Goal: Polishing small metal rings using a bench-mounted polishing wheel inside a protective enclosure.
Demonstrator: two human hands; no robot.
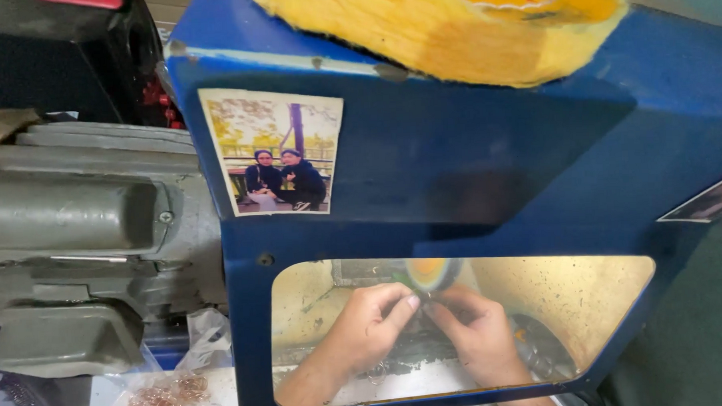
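Hands met behind the blue guard's (456, 176) window: left hand (369, 323) and right hand (477, 331) pinched a small, hardly visible piece together at the spinning buffing wheel (429, 273).

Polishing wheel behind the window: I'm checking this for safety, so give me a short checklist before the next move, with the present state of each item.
1. Both hands in view through the window: ok, left hand and right hand show.
2. Small piece pinched between fingertips: cannot tell, too small.
3. Hands close to the small wheel: not ok, fingertips right below it.
4. Wheel spinning: cannot tell.
5. Blue guard between face and wheel: ok.
6. Spare yellow cloth wheel resting on top: ok.
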